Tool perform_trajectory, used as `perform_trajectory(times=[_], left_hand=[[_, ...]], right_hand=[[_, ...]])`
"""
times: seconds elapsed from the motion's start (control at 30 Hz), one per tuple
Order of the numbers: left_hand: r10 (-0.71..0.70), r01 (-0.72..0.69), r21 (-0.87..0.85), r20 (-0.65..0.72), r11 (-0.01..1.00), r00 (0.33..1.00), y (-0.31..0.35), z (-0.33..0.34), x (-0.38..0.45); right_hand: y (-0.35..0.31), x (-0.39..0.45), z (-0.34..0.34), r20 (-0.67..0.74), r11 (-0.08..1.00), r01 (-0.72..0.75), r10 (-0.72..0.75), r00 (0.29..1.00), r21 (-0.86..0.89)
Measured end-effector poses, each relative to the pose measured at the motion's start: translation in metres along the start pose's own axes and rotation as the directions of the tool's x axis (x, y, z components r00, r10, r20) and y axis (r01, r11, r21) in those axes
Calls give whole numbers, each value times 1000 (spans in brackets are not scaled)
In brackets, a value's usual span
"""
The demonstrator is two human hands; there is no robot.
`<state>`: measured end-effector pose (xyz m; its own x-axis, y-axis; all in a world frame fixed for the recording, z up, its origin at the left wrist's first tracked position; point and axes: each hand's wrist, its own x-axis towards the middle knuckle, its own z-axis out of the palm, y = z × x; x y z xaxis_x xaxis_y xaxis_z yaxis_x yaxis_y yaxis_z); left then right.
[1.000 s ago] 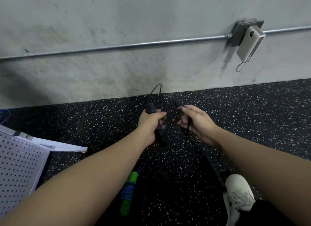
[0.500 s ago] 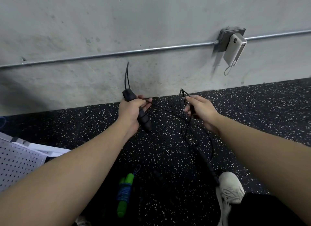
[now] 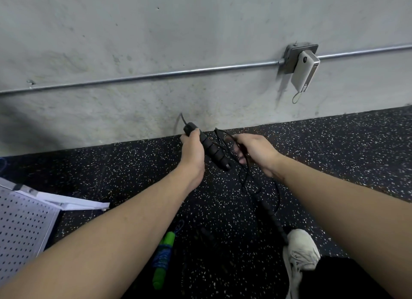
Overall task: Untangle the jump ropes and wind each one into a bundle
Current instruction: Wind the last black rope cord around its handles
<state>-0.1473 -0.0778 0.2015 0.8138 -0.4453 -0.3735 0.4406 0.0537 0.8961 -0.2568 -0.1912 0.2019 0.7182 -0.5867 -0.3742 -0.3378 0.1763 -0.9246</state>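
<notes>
My left hand grips a black ribbed jump-rope handle near its top end, the handle slanting down to the right. My right hand holds the thin black cord just right of that handle, fingers curled round it. The cord loops down from my hands to the second black handle, which hangs toward my shoe. On the floor between my forearms lies a green-handled rope wound into a bundle with blue cord.
A white perforated metal panel lies at the lower left. A concrete wall with a metal conduit and a white device on a junction box rises ahead. My white shoe stands on the speckled black rubber floor.
My hands have come closer together and lower. The right hand has brought the cord next to the handle in my left hand; the cord stretched between them is now slack loops.
</notes>
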Motion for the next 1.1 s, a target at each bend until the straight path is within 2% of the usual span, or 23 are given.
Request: perform_trajectory(times=[0.1, 0.17, 0.23, 0.3, 0.4, 0.5, 0.6, 0.67, 0.7, 0.73, 0.8, 0.9, 1.0, 1.07, 1.1], left_hand=[[5, -6, -86, -14, 996, 1000, -3, 2, 3], [34, -39, -103, -51, 994, 998, -4, 0, 5], [44, -53, -142, -72, 988, 996, -5, -2, 8], [52, -65, -168, -82, 984, 995, -8, -5, 8], [29, -39, -202, -51, 979, 998, -10, -9, 7], [2, -15, -246, -53, 969, 999, -7, -15, 10], [-21, 13, -242, -30, 970, 999, -7, -20, 11], [-59, 62, -215, 21, 975, 998, -11, -23, 9], [-85, 93, -219, 46, 971, 995, -14, -24, 8], [-112, 125, -227, 67, 966, 991, -16, -26, 8], [-152, 173, -229, 109, 958, 982, -17, -25, 6], [-130, 133, -9, 144, 991, 981, -29, -15, -1], [-187, 159, 181, 153, 971, 970, -38, -8, -9], [-191, 124, 381, 145, 916, 971, -30, -11, -7], [-167, 55, 528, 168, 847, 972, -23, -14, -6]], right_hand=[[2, 2, 3, 13, 1000, 3, -3, 1000, -23], [2, 2, 1, 29, 999, 11, -12, 1000, 32], [2, 2, 0, 95, 992, -1, -12, 995, 129], [4, 4, -1, 155, 991, 0, -21, 988, 136], [3, 8, 3, 112, 995, 77, -70, 991, -60], [-2, 10, 6, 50, 949, 194, -188, 981, -249], [-5, 14, 11, 98, 785, 246, -233, 968, -569], [-9, 17, 14, 58, 599, 186, -227, 972, -779], [-12, 17, 14, 50, 561, 158, -203, 978, -813], [-15, 15, 14, 66, 598, 149, -159, 985, -787], [-17, 12, 12, 132, 757, 130, -58, 990, -640], [-15, 9, 10, 137, 795, 102, -24, 990, -598], [-17, 7, 6, 180, 688, 150, -29, 983, -710], [-17, 7, -5, 219, 674, 139, 34, 975, -726], [-17, 6, -11, 233, 674, 126, 70, 970, -728]])
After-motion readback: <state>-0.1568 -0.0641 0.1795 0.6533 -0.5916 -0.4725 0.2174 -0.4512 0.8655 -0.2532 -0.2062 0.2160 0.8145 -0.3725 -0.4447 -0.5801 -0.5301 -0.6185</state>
